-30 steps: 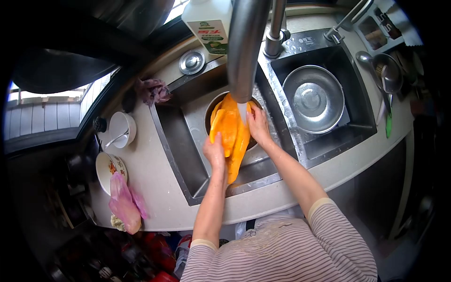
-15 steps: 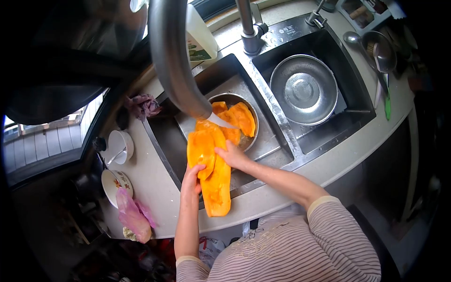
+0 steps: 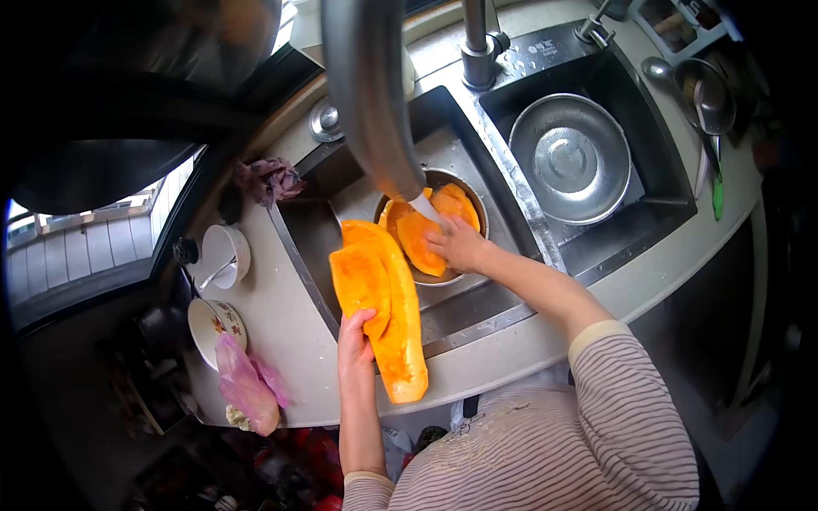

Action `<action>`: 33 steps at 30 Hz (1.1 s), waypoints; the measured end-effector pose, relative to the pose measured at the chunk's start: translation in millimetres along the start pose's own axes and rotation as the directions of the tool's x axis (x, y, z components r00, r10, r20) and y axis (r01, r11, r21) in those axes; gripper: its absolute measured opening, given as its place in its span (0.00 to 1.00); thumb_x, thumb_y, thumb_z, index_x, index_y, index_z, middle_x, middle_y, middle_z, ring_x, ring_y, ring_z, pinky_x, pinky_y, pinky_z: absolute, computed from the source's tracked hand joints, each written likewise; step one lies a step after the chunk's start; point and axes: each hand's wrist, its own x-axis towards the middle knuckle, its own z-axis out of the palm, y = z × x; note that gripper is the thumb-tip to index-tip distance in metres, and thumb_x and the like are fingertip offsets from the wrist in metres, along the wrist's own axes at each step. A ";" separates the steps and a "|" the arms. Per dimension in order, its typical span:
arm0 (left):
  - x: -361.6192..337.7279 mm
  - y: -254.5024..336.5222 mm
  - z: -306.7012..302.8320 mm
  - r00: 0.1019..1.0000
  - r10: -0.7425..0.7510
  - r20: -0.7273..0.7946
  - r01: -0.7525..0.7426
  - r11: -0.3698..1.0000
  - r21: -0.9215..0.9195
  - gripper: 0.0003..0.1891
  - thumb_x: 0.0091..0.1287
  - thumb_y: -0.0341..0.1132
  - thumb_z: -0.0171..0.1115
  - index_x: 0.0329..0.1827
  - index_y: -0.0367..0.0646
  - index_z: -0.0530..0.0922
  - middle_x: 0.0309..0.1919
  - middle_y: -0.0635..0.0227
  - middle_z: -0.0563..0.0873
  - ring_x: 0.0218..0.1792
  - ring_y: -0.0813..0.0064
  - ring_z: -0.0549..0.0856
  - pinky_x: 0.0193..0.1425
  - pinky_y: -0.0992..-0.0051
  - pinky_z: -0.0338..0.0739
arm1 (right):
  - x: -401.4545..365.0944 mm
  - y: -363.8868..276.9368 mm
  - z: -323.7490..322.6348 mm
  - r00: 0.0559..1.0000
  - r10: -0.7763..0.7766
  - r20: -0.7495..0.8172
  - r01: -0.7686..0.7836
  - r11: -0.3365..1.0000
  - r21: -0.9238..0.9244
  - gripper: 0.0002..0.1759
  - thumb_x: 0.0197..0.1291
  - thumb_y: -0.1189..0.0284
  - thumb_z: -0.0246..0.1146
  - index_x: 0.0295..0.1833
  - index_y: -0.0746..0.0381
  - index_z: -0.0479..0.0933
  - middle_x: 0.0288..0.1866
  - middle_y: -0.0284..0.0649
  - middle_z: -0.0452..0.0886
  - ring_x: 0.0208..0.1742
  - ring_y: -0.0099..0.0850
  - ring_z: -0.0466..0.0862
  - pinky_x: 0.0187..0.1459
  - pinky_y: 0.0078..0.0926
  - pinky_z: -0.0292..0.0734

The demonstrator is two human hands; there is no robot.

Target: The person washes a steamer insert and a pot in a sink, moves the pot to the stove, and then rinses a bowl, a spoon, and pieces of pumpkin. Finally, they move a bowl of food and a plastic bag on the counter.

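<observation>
Two long orange pumpkin pieces, one overlapping the other, are gripped near their lower part by my left hand, over the left sink's front edge. Water from the faucet streams onto my right hand, which touches an orange piece in the round metal bowl. Its fingertips rest against that piece, and whether they grip it cannot be made out. Another orange piece lies behind in the same bowl.
A metal strainer bowl sits in the right sink. On the left counter are a white bowl, a patterned bowl, a pink plastic bag and a crumpled purple cloth. Ladles lie at the right.
My right hand has left the held pieces and moved right into the bowl. My left hand still holds the long pieces, now slightly lower. The view has shifted a little.
</observation>
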 end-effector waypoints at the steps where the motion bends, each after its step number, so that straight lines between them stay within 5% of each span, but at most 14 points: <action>1: 3.0 -2.1 4.4 1.000 0.010 0.016 -0.011 0.999 0.033 0.30 0.48 0.19 0.56 0.60 0.38 0.66 0.51 0.57 0.78 0.51 0.59 0.80 0.56 0.63 0.76 | -6.6 2.0 -12.1 0.993 -0.044 0.114 0.040 0.999 0.037 0.27 0.60 0.59 0.51 0.66 0.49 0.65 0.71 0.35 0.59 0.74 0.42 0.48 0.69 0.56 0.37; 4: 15.6 -7.3 25.3 0.996 0.033 0.087 -0.047 0.986 0.160 0.34 0.47 0.17 0.55 0.62 0.40 0.63 0.52 0.56 0.77 0.52 0.59 0.79 0.56 0.66 0.76 | -1.0 4.0 7.1 0.945 0.256 -0.205 -0.293 0.940 -0.174 0.27 0.60 0.61 0.51 0.66 0.49 0.65 0.71 0.36 0.59 0.75 0.40 0.46 0.68 0.59 0.37; 7: 23.5 -15.2 58.9 0.986 0.154 0.067 -0.164 0.971 0.177 0.36 0.46 0.17 0.54 0.65 0.40 0.60 0.54 0.54 0.75 0.53 0.59 0.78 0.56 0.67 0.75 | -4.7 -15.8 8.2 0.938 0.334 0.095 -0.329 0.942 -0.067 0.25 0.59 0.64 0.52 0.64 0.50 0.69 0.73 0.38 0.55 0.75 0.43 0.46 0.66 0.63 0.37; 8: 34.0 -17.2 61.5 0.995 0.096 0.028 -0.100 0.964 0.246 0.37 0.46 0.17 0.54 0.64 0.38 0.58 0.54 0.53 0.74 0.53 0.59 0.78 0.56 0.68 0.75 | -10.3 -14.5 5.1 0.968 0.241 0.070 -0.244 0.969 0.043 0.23 0.58 0.65 0.52 0.60 0.54 0.72 0.66 0.43 0.67 0.70 0.43 0.60 0.64 0.56 0.55; 11: 73.1 -24.2 63.7 0.997 -0.047 0.060 0.031 0.971 0.238 0.35 0.46 0.17 0.55 0.62 0.39 0.61 0.55 0.55 0.74 0.53 0.59 0.78 0.57 0.67 0.75 | -37.3 10.4 -31.6 0.923 0.095 0.372 -0.230 0.913 0.338 0.18 0.57 0.62 0.54 0.50 0.58 0.78 0.47 0.47 0.80 0.53 0.42 0.78 0.52 0.44 0.72; 14: 93.7 -36.2 73.2 1.000 0.003 0.021 -0.007 0.977 0.214 0.30 0.47 0.19 0.56 0.58 0.35 0.62 0.49 0.53 0.76 0.48 0.59 0.79 0.52 0.68 0.77 | -76.0 17.8 -97.5 0.973 0.216 0.075 -0.229 0.911 0.343 0.15 0.58 0.63 0.55 0.40 0.62 0.79 0.34 0.50 0.82 0.37 0.45 0.82 0.43 0.38 0.76; 16: 107.7 -45.3 69.0 0.999 -0.008 0.031 0.001 0.972 0.233 0.31 0.48 0.23 0.59 0.59 0.34 0.62 0.51 0.52 0.74 0.52 0.57 0.77 0.56 0.67 0.74 | -90.6 45.1 -130.7 0.770 0.539 -0.343 -0.161 0.683 0.713 0.13 0.60 0.63 0.53 0.38 0.60 0.77 0.36 0.50 0.81 0.40 0.45 0.81 0.42 0.39 0.75; 18: 122.7 -58.7 63.2 0.976 0.182 -0.122 -0.094 0.852 0.516 0.35 0.47 0.27 0.62 0.61 0.34 0.60 0.54 0.51 0.71 0.56 0.57 0.73 0.61 0.68 0.69 | -82.7 100.3 -166.7 0.356 0.699 -0.620 0.023 0.657 0.754 0.11 0.59 0.67 0.56 0.43 0.63 0.76 0.33 0.49 0.80 0.37 0.44 0.81 0.38 0.37 0.73; 20: 113.8 -56.6 81.7 0.850 0.496 -0.174 -0.165 0.566 0.808 0.46 0.42 0.32 0.70 0.67 0.34 0.56 0.59 0.48 0.66 0.63 0.57 0.65 0.67 0.70 0.60 | -63.4 175.0 -193.1 0.192 0.699 -0.689 -0.055 0.708 0.704 0.24 0.60 0.61 0.57 0.57 0.65 0.70 0.49 0.52 0.78 0.47 0.41 0.80 0.47 0.33 0.74; 21: 122.3 -62.7 77.9 0.869 0.456 -0.191 -0.178 0.650 0.739 0.48 0.42 0.32 0.70 0.68 0.34 0.53 0.60 0.48 0.66 0.63 0.57 0.66 0.66 0.70 0.61 | -51.8 191.2 -211.2 0.164 0.760 -0.629 0.078 0.626 0.776 0.32 0.61 0.58 0.57 0.64 0.68 0.63 0.58 0.52 0.74 0.55 0.39 0.77 0.55 0.30 0.70; 23: 134.2 -70.0 69.2 0.938 0.289 -0.193 -0.165 0.860 0.483 0.51 0.43 0.29 0.70 0.70 0.37 0.47 0.61 0.49 0.66 0.61 0.56 0.69 0.63 0.68 0.67 | -41.4 198.2 -240.5 0.353 0.851 -0.388 0.470 0.197 0.861 0.29 0.63 0.60 0.56 0.62 0.69 0.66 0.56 0.43 0.76 0.56 0.31 0.74 0.57 0.23 0.65; 27: 133.5 -65.8 78.8 1.000 0.023 0.000 -0.023 0.999 -0.034 0.50 0.48 0.21 0.67 0.69 0.47 0.41 0.59 0.49 0.69 0.53 0.53 0.77 0.53 0.57 0.77 | -42.5 171.5 -237.9 0.438 0.750 -0.495 0.400 0.331 0.855 0.20 0.64 0.63 0.54 0.55 0.66 0.75 0.45 0.34 0.80 0.43 0.23 0.75 0.46 0.17 0.67; 30: 146.5 -66.2 86.6 0.997 0.044 -0.059 -0.049 0.995 -0.083 0.50 0.47 0.20 0.68 0.69 0.50 0.44 0.58 0.52 0.69 0.55 0.56 0.76 0.54 0.61 0.77 | -55.6 136.5 -226.1 0.391 0.747 -0.538 0.376 0.403 0.834 0.22 0.66 0.62 0.52 0.58 0.65 0.73 0.45 0.33 0.80 0.40 0.21 0.74 0.42 0.17 0.68; 33: 145.7 -63.5 83.7 0.999 0.036 -0.030 -0.040 0.984 -0.176 0.49 0.45 0.21 0.69 0.68 0.48 0.46 0.58 0.53 0.69 0.55 0.56 0.76 0.54 0.61 0.77 | -94.2 33.0 -159.6 0.548 0.752 -0.366 0.317 0.218 0.923 0.25 0.66 0.65 0.52 0.65 0.65 0.65 0.57 0.44 0.75 0.60 0.31 0.72 0.62 0.29 0.64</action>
